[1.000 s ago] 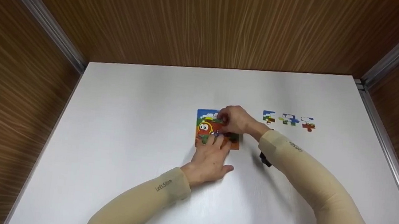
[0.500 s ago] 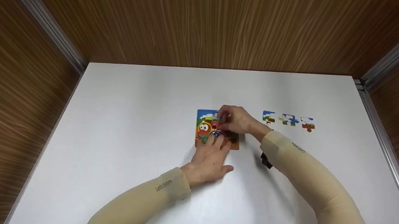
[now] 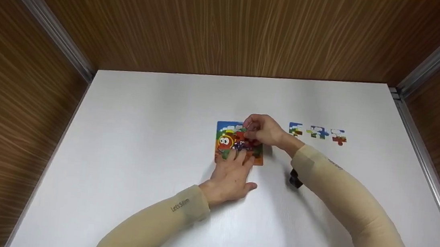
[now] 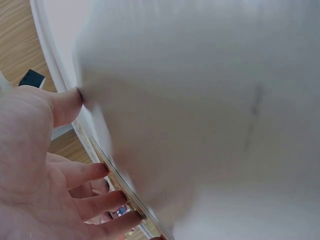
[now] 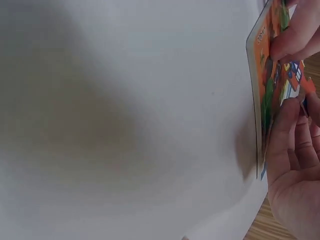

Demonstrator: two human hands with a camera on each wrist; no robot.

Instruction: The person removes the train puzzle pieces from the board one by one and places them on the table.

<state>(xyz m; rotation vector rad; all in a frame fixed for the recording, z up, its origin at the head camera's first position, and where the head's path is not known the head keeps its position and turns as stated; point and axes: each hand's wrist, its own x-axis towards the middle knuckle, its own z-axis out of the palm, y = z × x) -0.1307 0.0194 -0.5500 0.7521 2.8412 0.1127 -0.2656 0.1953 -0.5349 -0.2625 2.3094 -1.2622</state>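
Observation:
A colourful jigsaw puzzle (image 3: 226, 126) in a flat tray lies mid-table, a red cartoon character with big eyes at its left. My left hand (image 3: 230, 179) rests with straight, spread fingers on its lower edge; in the left wrist view that hand's fingertips (image 4: 120, 197) touch the tray. Over the puzzle's upper right, my right hand (image 3: 269, 132) pinches a red puzzle piece (image 5: 310, 86) between thumb and fingers. The right wrist view shows the piece tilted up from the picture. Fingers cover part of it, and the right hand hides the tray's upper right corner.
Right of the tray lie loose puzzle pieces: one with blue sky (image 3: 295, 128), one with clouds (image 3: 317, 132) and one with a red lower part (image 3: 338, 137). A black device (image 3: 295, 180) shows under the right wrist. Wood-grain panels (image 3: 229, 27) border the white table (image 3: 142, 132).
My right hand has shifted slightly right and up off the puzzle, uncovering more of the picture's middle. The left hand stays in place.

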